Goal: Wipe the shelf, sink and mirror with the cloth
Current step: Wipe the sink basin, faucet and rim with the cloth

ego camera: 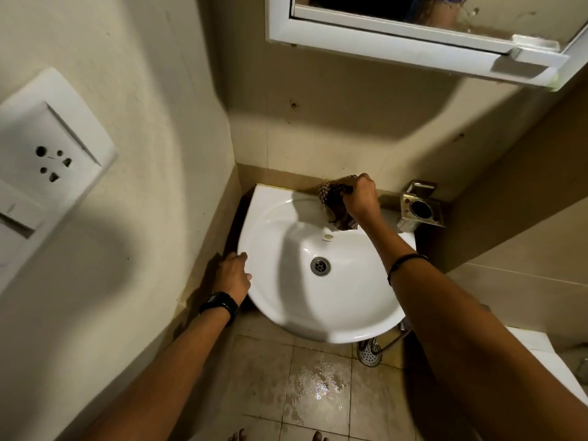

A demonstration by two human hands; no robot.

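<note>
A white round sink (286,300) hangs in the corner, its drain (320,266) in the middle. My right hand (361,198) grips a dark checked cloth (335,202) at the sink's back rim, over the spot where a tap would stand; no tap shows. My left hand (234,275) rests on the sink's left rim, fingers curled over the edge, holding nothing else. Above, a white-framed mirror cabinet (413,39) juts from the wall, with its streaked mirror (477,17) at the top edge of the view.
A metal holder (420,206) is fixed to the wall right of the sink. A white socket plate (47,154) sits on the left wall. The tiled floor (318,386) below is wet. A white surface (541,354) lies at the lower right.
</note>
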